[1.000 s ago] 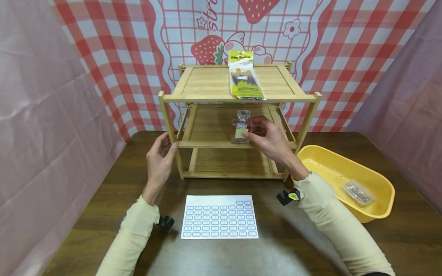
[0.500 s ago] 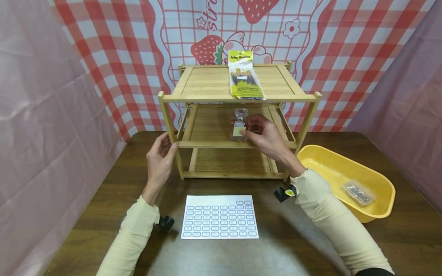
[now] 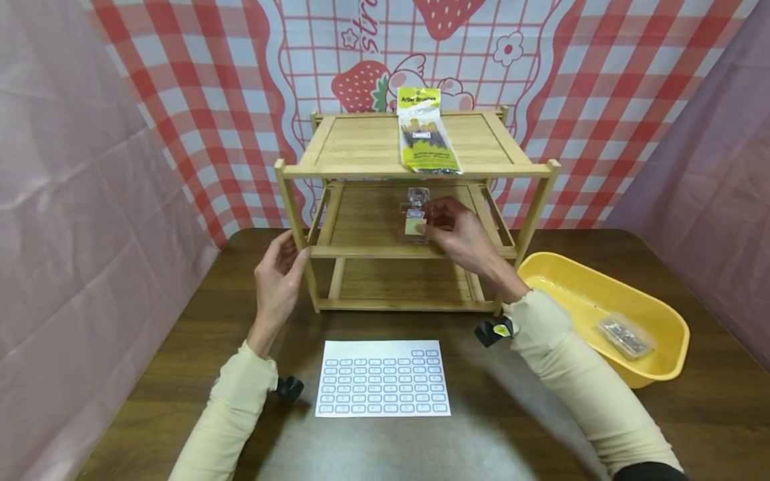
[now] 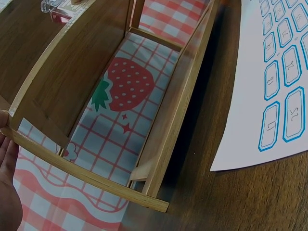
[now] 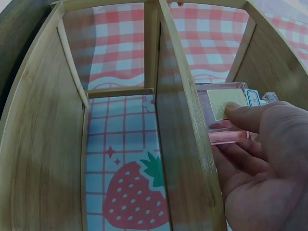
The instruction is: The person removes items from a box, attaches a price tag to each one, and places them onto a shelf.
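A clear glass bottle (image 3: 414,226) with a cream label and faceted stopper stands upright at the middle shelf, near its front rail. My right hand (image 3: 466,237) pinches it from the right, thumb on the label; the right wrist view shows the thumb across the bottle (image 5: 226,134) and fingers beneath. At the wooden rack's (image 3: 415,253) front left post, my left hand (image 3: 279,274) grips the frame between thumb and fingers. In the left wrist view, only part of that hand (image 4: 8,187) shows at the edge.
A brush packet (image 3: 428,143) lies on the rack's top shelf. On the table in front is a white sheet (image 3: 382,351) of small printed labels. To the right sits a yellow basin (image 3: 676,334) holding a small clear box (image 3: 625,335).
The bottle and my right hand have shifted slightly left and a little farther back over the middle shelf. My left hand has stayed on the post.
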The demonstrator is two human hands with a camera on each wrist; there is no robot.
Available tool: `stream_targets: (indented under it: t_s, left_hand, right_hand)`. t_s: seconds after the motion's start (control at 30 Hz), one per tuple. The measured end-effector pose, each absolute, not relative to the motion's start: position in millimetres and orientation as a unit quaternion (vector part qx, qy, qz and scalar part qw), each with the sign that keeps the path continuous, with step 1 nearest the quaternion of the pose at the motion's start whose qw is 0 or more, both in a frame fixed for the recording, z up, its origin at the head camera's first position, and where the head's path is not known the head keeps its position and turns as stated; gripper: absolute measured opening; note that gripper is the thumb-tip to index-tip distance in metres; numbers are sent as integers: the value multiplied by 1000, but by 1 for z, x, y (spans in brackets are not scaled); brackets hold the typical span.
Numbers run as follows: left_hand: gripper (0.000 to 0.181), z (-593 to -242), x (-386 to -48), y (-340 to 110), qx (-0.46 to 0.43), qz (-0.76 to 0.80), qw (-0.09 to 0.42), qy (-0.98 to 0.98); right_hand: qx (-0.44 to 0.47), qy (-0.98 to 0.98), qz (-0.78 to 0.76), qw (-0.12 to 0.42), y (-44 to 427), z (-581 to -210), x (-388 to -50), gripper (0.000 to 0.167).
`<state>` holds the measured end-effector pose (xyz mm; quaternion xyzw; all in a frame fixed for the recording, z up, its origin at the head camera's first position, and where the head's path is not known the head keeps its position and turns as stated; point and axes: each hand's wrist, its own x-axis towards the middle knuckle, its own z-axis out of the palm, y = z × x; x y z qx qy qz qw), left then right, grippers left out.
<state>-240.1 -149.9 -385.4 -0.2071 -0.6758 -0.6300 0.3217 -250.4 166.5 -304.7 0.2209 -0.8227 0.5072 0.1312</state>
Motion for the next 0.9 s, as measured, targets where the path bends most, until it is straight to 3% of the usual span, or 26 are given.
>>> stream_targets:
  t_s: [0.9]
  left_hand:
    - [35,-385,-238,-149,-199,-628,319,-682]
  right_hand:
    - [216,-854,456,126,162,-301,-249,39]
